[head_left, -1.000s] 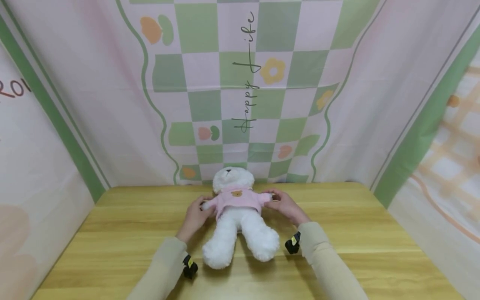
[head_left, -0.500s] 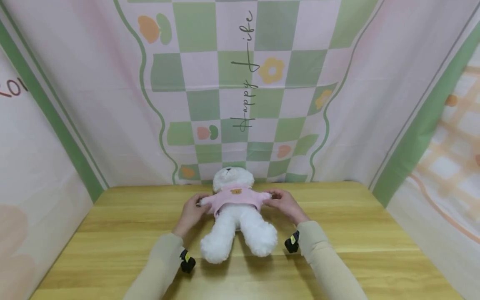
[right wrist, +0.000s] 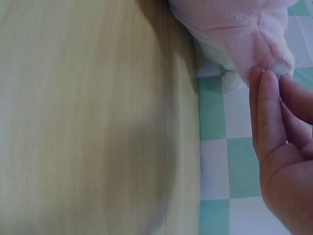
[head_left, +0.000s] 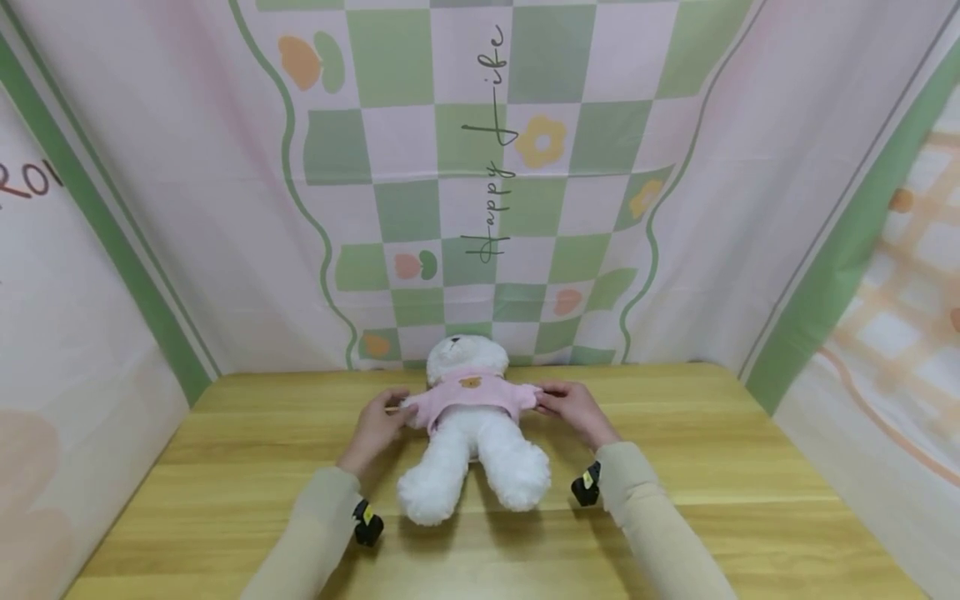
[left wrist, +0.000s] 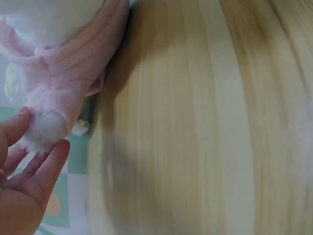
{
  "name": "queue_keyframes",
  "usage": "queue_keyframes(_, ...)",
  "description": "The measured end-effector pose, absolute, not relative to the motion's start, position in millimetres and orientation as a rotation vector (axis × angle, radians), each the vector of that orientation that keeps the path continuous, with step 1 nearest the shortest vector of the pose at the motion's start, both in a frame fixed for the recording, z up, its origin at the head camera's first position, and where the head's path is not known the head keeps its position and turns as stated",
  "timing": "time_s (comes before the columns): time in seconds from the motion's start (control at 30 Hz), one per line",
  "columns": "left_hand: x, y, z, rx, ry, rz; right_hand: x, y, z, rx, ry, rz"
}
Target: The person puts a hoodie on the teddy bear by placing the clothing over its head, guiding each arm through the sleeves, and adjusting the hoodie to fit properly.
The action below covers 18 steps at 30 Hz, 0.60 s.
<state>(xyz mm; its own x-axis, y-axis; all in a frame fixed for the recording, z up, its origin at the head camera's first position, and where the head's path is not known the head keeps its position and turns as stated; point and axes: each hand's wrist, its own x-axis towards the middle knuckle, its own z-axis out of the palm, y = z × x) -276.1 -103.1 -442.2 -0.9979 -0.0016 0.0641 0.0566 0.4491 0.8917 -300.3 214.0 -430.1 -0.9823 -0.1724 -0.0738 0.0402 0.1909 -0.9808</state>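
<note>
A white plush bear [head_left: 472, 442] in a pink sweater with a brown bear-face patch lies face up, legs toward me. Its head is at the table's back edge. My left hand [head_left: 378, 423] holds the paw on the bear's left-side arm in the head view. In the left wrist view, the thumb and fingertips [left wrist: 61, 147] sit at either side of that white paw [left wrist: 46, 129]. On the other side, my right hand [head_left: 577, 410] pinches the end of the other arm. The right wrist view shows the fingers [right wrist: 270, 107] against the pink cuff, covering most of that paw.
The wooden table [head_left: 720, 467] carries the bear. Behind it hangs a green and white checked cloth [head_left: 465, 208], with printed cloths [head_left: 75, 350] at the sides. A small black device [head_left: 367, 523] is on each wrist.
My left hand has shifted slightly left and the bear's legs have swung a little left and back. The right hand stays almost in place at the other arm.
</note>
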Motion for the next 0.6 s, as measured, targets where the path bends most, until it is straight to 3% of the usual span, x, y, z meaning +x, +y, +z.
queue_keyframes(0.6, -290, -115, -427, -0.023, -2.693, -1.418, -305, 215, -413, -0.029, 2.492, -1.688)
